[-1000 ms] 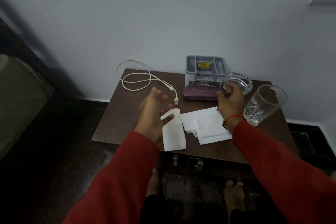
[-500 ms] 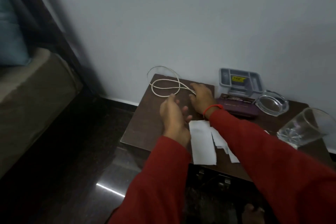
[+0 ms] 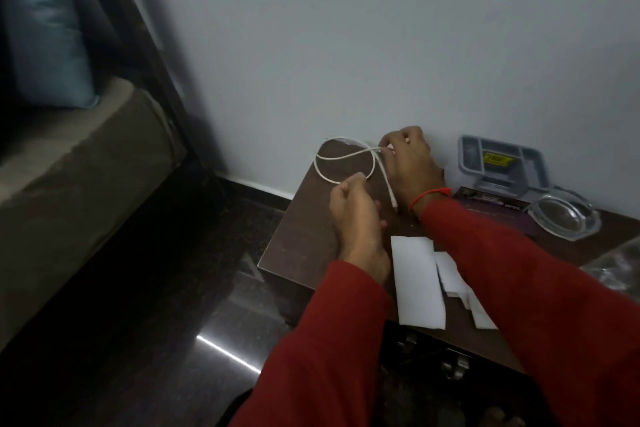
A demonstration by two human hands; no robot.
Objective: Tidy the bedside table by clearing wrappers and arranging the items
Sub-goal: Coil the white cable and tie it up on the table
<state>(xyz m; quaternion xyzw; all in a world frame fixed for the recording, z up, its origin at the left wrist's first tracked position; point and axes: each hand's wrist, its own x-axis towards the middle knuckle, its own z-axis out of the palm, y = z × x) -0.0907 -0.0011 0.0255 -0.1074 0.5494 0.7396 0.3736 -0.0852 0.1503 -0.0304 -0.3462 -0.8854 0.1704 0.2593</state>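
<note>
Over the desk's (image 3: 304,236) far corner, both hands, left (image 3: 356,215) and right (image 3: 408,163), pinch the looped white charging cable (image 3: 346,157).

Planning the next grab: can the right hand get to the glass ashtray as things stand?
Probably yes, once it lets go. The right hand pinches the white cable at the table's back edge. The glass ashtray sits to its right, beyond the grey organizer and purple box, with nothing above it.
</note>
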